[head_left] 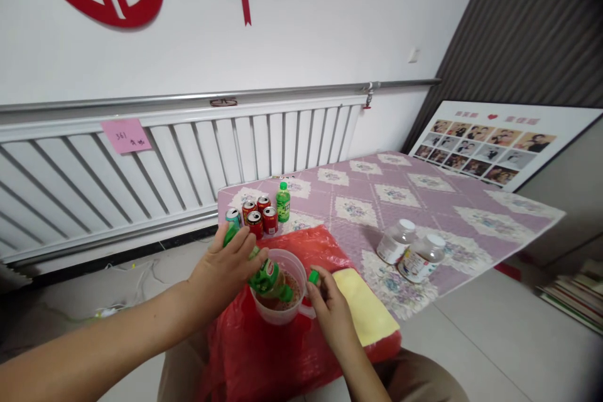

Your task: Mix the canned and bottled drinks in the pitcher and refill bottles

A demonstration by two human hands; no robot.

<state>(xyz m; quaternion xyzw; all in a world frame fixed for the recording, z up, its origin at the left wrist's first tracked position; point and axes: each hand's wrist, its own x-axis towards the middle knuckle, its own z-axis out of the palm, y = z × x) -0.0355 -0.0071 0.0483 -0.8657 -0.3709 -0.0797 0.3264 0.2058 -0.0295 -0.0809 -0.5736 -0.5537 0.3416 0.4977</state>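
My left hand (235, 254) is wrapped round a green-labelled drink bottle (264, 277), tipped with its neck down inside a clear plastic measuring jug (273, 316). Brown, bubbly liquid (293, 289) lies in the jug. Between the thumb and fingers of my right hand (330, 304) is a green bottle cap (313, 276), beside the jug's handle; whether the fingers also touch the handle I cannot tell. Under the jug spreads a red plastic sheet (264, 358), with a yellow cloth (365, 308) to its right.
Several opened drink cans (255, 224) and an upright capped green bottle (283, 202) stand behind the jug. Two clear jars with white lids (421, 259) are on the right of the patterned tablecloth (353, 207). A white radiator (198, 151) runs along the wall.
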